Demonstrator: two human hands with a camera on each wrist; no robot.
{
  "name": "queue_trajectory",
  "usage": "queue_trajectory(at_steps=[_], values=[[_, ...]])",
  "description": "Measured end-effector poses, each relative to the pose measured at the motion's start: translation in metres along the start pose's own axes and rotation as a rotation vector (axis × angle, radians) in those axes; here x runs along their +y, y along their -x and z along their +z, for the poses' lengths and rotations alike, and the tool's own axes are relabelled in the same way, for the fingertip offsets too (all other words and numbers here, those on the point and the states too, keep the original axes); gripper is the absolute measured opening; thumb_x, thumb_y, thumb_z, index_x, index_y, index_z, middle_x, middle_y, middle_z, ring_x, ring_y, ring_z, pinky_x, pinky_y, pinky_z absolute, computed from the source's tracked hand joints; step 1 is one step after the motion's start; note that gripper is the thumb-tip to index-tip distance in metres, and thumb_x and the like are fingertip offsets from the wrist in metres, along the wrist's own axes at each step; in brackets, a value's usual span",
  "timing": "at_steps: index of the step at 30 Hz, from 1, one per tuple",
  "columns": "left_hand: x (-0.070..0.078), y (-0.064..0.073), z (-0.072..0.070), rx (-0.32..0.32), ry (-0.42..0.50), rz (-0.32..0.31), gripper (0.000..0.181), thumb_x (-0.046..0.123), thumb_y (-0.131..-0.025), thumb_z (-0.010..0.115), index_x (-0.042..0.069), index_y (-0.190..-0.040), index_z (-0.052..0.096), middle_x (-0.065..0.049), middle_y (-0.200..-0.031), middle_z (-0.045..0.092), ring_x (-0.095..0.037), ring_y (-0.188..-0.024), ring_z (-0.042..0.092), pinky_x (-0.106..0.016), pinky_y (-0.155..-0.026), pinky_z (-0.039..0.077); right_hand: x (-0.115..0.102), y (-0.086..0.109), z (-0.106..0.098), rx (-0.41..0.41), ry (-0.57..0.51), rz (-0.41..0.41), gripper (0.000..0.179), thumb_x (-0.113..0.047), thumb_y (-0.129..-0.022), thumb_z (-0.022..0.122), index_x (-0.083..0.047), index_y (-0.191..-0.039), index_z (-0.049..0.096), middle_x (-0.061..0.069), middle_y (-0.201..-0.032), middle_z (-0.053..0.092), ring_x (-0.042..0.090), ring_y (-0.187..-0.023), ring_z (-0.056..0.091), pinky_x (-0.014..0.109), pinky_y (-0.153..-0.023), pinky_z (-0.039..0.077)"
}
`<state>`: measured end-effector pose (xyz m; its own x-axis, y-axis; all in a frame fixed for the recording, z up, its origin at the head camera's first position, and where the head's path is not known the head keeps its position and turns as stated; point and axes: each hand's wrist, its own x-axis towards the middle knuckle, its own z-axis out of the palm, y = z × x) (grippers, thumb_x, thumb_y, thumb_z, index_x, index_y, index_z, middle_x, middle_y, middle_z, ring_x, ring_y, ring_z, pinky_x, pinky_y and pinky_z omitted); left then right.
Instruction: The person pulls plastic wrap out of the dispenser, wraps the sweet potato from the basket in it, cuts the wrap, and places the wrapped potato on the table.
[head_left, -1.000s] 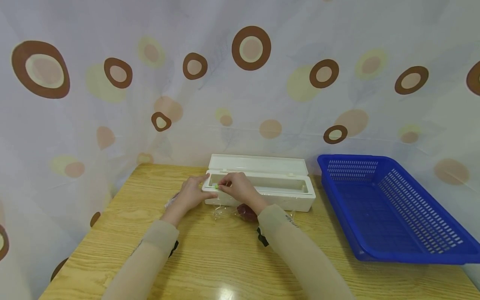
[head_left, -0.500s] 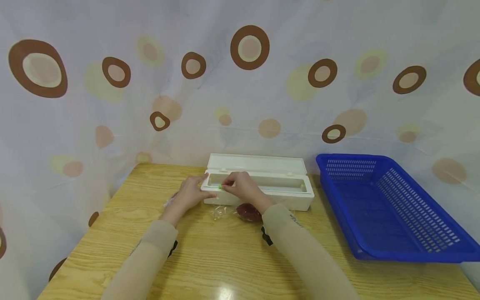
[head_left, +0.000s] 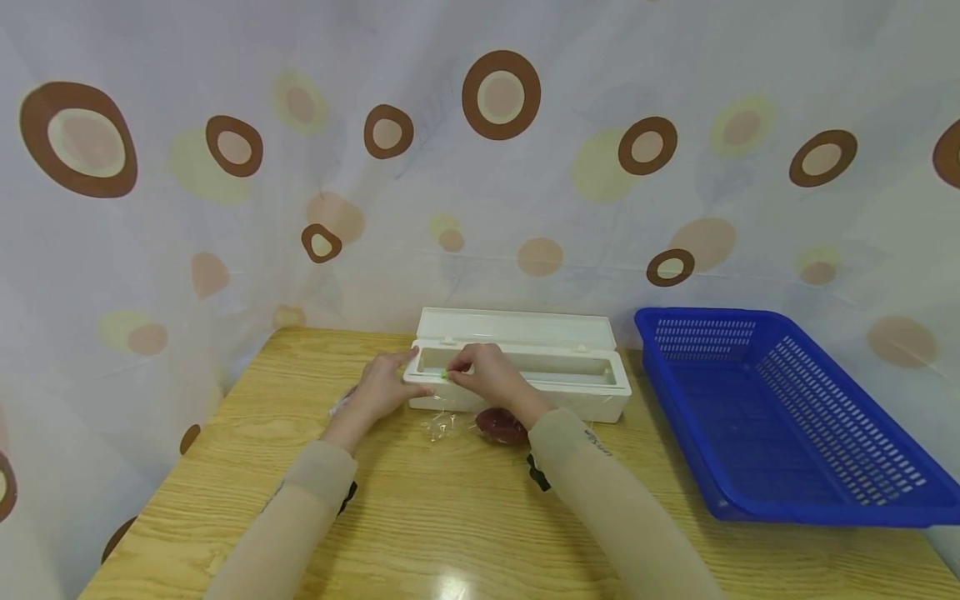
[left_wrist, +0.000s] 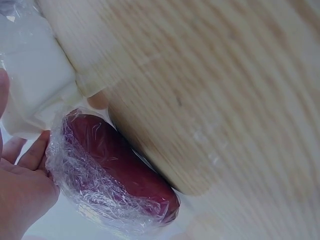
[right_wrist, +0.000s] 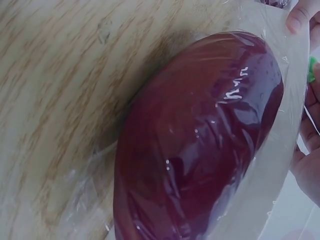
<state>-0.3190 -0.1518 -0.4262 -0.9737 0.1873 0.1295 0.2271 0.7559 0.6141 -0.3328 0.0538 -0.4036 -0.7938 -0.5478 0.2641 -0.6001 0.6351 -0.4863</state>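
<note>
A long white plastic wrap dispenser [head_left: 525, 402] stands at the table's back, lid raised. My left hand [head_left: 382, 385] grips its left end, thumb along the front edge. With my right hand [head_left: 487, 375] I pinch a small green slide cutter [head_left: 444, 375] on the front rim, near the left end. Clear film [head_left: 442, 425] hangs from the dispenser over its front. A dark-red oblong item [right_wrist: 200, 135] lies under film before the dispenser, partly behind my right wrist in the head view. Another dark-red item [left_wrist: 125, 165], wrapped in crinkled film, lies beside my left hand.
A blue perforated basket [head_left: 765, 433] stands on the right of the wooden table [head_left: 420, 517]. A patterned curtain [head_left: 480, 192] hangs close behind the dispenser and along the left side.
My right hand has slid slightly right along the dispenser's front rim, taking the green slide cutter with it. The left hand stays on the left end.
</note>
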Motion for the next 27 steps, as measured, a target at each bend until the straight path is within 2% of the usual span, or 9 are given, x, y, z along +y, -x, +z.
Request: queue_trajectory(at_steps=[7, 17, 27], values=[[-0.001, 0.000, 0.001, -0.006, 0.007, -0.004, 0.083, 0.041, -0.073, 0.079, 0.011, -0.141, 0.042, -0.016, -0.140, 0.046, -0.038, -0.123, 0.047, -0.051, -0.098, 0.042, 0.001, 0.000, -0.001, -0.001, 0.000, -0.013, 0.010, -0.016, -0.087, 0.068, -0.007, -0.090, 0.074, 0.003, -0.087, 0.070, 0.015, -0.081, 0.063, 0.027, -0.073, 0.051], [-0.002, 0.000, 0.001, -0.008, -0.013, -0.012, 0.084, 0.043, -0.073, 0.078, 0.012, -0.141, 0.042, -0.016, -0.139, 0.047, -0.037, -0.127, 0.044, -0.050, -0.100, 0.041, 0.002, 0.001, -0.002, -0.010, 0.019, -0.001, 0.011, -0.016, -0.087, 0.068, -0.007, -0.091, 0.074, 0.003, -0.088, 0.070, 0.016, -0.083, 0.064, 0.028, -0.076, 0.052], [-0.003, 0.001, -0.001, -0.029, -0.003, -0.041, 0.087, 0.047, -0.073, 0.077, 0.015, -0.144, 0.038, -0.015, -0.143, 0.043, -0.038, -0.130, 0.040, -0.057, -0.101, 0.037, 0.012, 0.011, -0.011, -0.004, 0.020, -0.005, 0.010, -0.016, -0.087, 0.068, -0.007, -0.090, 0.073, 0.002, -0.087, 0.069, 0.014, -0.083, 0.064, 0.029, -0.078, 0.052]])
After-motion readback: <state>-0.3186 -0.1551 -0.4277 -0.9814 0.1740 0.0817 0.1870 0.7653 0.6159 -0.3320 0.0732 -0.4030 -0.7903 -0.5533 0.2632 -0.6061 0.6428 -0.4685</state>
